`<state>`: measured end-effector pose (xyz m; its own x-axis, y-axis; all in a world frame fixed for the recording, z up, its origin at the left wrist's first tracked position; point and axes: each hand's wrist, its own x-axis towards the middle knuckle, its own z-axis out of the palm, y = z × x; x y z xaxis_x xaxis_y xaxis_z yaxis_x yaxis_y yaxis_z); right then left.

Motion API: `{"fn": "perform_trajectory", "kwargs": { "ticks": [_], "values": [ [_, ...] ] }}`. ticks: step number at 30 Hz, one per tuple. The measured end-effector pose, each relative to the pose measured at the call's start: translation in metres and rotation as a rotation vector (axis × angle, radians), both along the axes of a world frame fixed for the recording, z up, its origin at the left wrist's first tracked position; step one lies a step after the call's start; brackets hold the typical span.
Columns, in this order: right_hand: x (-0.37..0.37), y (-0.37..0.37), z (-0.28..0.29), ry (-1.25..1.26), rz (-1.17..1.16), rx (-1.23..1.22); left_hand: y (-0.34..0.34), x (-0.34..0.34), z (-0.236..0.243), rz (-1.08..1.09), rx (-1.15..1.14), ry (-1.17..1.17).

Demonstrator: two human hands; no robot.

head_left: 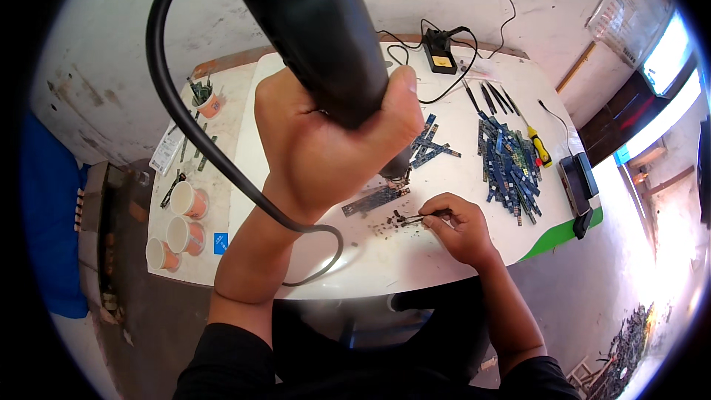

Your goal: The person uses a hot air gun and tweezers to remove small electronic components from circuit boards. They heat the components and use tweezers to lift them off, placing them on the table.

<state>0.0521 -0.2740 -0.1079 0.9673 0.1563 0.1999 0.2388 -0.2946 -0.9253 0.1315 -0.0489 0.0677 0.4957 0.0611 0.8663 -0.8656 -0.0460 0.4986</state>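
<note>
My left hand (326, 148) is wrapped round the black handle of a hot air gun (318, 30), raised close to the camera. Its metal nozzle points down at a narrow circuit board strip (366, 204) lying on the white table. Small dark chips (389, 224) are scattered just in front of the strip. In my right hand (459, 230) a pair of tweezers (429, 215) is pinched, its tips over the loose chips near the nozzle. More blue board strips (434, 144) lie just behind the nozzle, partly hidden by my left hand.
A large heap of board strips (509, 167) covers the right side, with a yellow screwdriver (539, 147) and a black device (578, 185) beside it. A soldering iron stand (440, 52) sits at the back. Paper cups (185, 235) line the left. The gun's cable (200, 141) loops past my left wrist.
</note>
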Motion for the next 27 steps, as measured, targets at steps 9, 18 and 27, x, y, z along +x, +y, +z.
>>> {"fn": "perform_trajectory", "kwargs": {
  "ticks": [9,18,27],
  "values": [
    [-0.028,-0.005,-0.041,0.065,-0.359,0.445,0.021,-0.002,0.011,-0.065,-0.149,0.104],
    [-0.024,-0.009,-0.045,0.055,-0.439,0.497,0.092,0.063,0.014,0.281,-0.018,0.064],
    [-0.025,-0.010,-0.043,0.021,-0.415,0.566,0.132,0.183,-0.054,0.452,0.608,-0.121]
  ]
}}
